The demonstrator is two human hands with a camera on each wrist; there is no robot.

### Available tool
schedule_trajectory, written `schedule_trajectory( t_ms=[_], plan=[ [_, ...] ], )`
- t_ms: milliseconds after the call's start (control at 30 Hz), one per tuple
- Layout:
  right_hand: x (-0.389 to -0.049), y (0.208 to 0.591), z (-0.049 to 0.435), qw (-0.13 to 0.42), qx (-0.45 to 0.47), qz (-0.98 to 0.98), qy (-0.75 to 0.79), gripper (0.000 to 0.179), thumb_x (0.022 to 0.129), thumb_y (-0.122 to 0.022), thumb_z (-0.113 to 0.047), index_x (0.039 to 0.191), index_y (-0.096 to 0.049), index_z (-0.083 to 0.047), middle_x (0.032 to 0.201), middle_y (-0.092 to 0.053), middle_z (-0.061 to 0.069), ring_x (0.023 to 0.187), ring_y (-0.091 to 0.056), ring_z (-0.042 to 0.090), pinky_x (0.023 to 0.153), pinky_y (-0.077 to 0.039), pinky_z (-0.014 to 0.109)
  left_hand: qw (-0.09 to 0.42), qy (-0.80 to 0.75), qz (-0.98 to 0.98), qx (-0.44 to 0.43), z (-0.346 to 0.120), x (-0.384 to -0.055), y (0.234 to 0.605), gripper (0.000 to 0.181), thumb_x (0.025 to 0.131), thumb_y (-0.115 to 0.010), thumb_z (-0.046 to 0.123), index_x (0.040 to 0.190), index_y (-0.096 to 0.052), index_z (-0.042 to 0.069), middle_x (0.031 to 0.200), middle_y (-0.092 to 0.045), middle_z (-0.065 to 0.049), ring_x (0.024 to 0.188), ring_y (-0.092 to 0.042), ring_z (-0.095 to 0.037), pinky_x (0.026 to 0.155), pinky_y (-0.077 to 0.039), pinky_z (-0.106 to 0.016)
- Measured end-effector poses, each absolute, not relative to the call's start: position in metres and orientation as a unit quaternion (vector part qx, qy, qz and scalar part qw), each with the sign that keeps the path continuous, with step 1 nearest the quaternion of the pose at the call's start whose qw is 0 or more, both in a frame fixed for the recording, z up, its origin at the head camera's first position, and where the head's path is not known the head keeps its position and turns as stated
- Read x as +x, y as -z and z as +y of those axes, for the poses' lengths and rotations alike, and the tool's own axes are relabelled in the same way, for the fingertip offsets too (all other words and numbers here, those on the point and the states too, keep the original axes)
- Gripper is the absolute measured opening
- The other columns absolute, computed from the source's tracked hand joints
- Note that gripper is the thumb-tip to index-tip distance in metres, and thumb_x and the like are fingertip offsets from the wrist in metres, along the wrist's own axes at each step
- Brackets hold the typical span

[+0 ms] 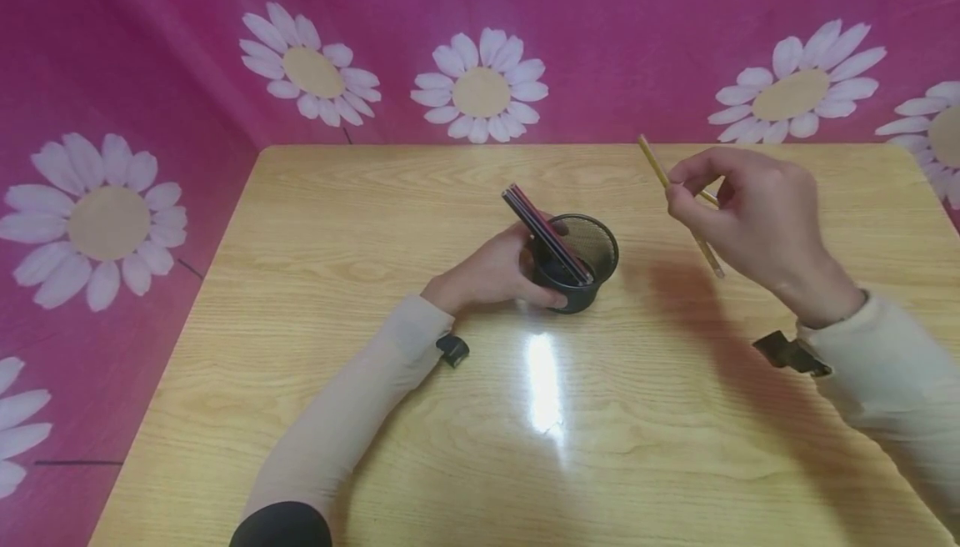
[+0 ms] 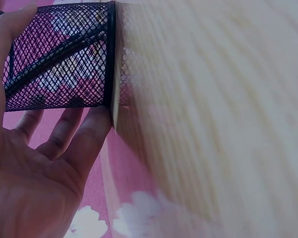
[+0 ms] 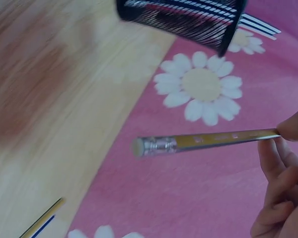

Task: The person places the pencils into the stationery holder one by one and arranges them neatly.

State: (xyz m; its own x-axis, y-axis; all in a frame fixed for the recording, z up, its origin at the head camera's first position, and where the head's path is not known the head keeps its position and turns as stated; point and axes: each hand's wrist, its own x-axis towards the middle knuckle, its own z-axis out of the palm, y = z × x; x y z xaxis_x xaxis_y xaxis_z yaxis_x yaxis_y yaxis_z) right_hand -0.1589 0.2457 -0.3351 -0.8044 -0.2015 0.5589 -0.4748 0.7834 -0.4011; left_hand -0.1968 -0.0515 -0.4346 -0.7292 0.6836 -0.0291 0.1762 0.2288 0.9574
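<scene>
A black mesh pencil cup [image 1: 576, 302] stands upright on the table, with several dark pencils [image 1: 542, 225] leaning in it toward the left. My left hand [image 1: 491, 270] grips the cup from its left side, thumb in front and fingers behind. In the left wrist view the fingers lie against the mesh [image 2: 59, 91]. To the right of the cup, my right hand [image 1: 768, 218] pinches a yellow pencil [image 1: 654, 161] between thumb and fingertips above the table. Its eraser end [image 3: 156, 146] shows in the right wrist view, pointing away from the fingers.
Partly hidden behind my right hand is another yellow pencil [image 1: 707, 197]. The right wrist view shows yellow and blue pencil ends [image 3: 42, 218] on the wooden table [image 1: 337, 197]. A pink flowered cloth [image 1: 600, 47] hangs behind the table and along its left side.
</scene>
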Motion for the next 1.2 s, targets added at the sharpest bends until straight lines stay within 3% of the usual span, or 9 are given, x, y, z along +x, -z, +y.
schedule_trajectory(
  t_ms=[433, 700, 900, 1200],
  plan=[
    [-0.157, 0.318, 0.218, 0.283, 0.255, -0.863, -0.333, 0.013, 0.094, -0.076, -0.013, 0.098, -0.082, -0.002, 0.083, -0.078, 0.003, 0.061, -0.044, -0.005, 0.057, -0.032, 0.014, 0.226, -0.553, 0.748, 0.289, -0.05, -0.196, 0.435, 0.092, 0.076, -0.098, 0.002, 0.153, -0.048, 0.0, 0.138, -0.065, -0.013, 0.12, -0.066, -0.017, 0.107, -0.053, -0.029],
    [-0.156, 0.302, 0.2, 0.293, 0.264, -0.84, -0.373, 0.013, 0.093, -0.076, -0.01, 0.098, -0.081, 0.001, 0.084, -0.079, 0.007, 0.058, -0.043, 0.0, 0.054, -0.03, 0.016, 0.227, -0.547, 0.752, 0.288, -0.051, -0.197, 0.435, 0.094, 0.077, -0.099, 0.004, 0.154, -0.045, 0.001, 0.15, -0.059, -0.011, 0.124, -0.064, -0.017, 0.108, -0.052, -0.029],
    [-0.158, 0.294, 0.188, 0.285, 0.285, -0.82, -0.405, 0.017, 0.095, -0.076, -0.008, 0.097, -0.077, 0.009, 0.084, -0.077, 0.015, 0.055, -0.042, 0.003, 0.05, -0.03, 0.017, 0.229, -0.551, 0.749, 0.287, -0.05, -0.197, 0.435, 0.095, 0.077, -0.098, 0.003, 0.155, -0.045, 0.001, 0.147, -0.061, -0.011, 0.123, -0.064, -0.018, 0.107, -0.053, -0.03],
    [-0.16, 0.297, 0.174, 0.285, 0.293, -0.798, -0.442, 0.017, 0.094, -0.076, -0.007, 0.097, -0.077, 0.009, 0.086, -0.077, 0.013, 0.054, -0.042, 0.004, 0.049, -0.03, 0.018, 0.229, -0.56, 0.742, 0.289, -0.05, -0.197, 0.434, 0.094, 0.077, -0.098, 0.002, 0.154, -0.045, 0.0, 0.154, -0.057, -0.012, 0.129, -0.061, -0.017, 0.111, -0.05, -0.028]
  ],
)
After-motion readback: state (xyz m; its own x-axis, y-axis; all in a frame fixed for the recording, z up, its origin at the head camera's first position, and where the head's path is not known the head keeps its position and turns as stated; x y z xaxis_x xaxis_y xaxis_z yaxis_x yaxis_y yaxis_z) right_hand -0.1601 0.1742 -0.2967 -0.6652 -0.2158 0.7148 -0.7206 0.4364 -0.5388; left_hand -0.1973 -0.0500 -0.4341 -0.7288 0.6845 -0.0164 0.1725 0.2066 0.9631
